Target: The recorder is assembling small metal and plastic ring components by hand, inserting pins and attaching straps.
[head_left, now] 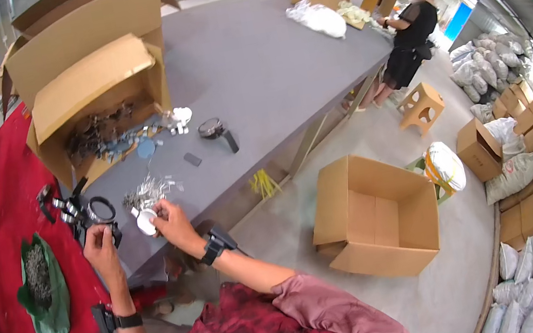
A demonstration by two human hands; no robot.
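Near the table's front edge, my left hand [103,251] is closed with its fingertips pinched at the base of a black ring-shaped frame [101,209]. My right hand [175,224] grips a white round disc [146,222] between thumb and fingers, just right of the frame. Beyond the disc lies a pile of small silvery metal pieces [146,192]. Several black parts [69,210] cluster left of the frame. Farther right on the table rest a black round part with a handle [211,129] and a small dark flat block [192,159].
An open cardboard box [100,103] of loose parts lies on the grey table [244,78]. On red cloth [3,191] at left sits a green bag [42,288] of small pieces. An empty carton [375,218] and stool [421,107] stand on the floor. Another person [414,26] works far right.
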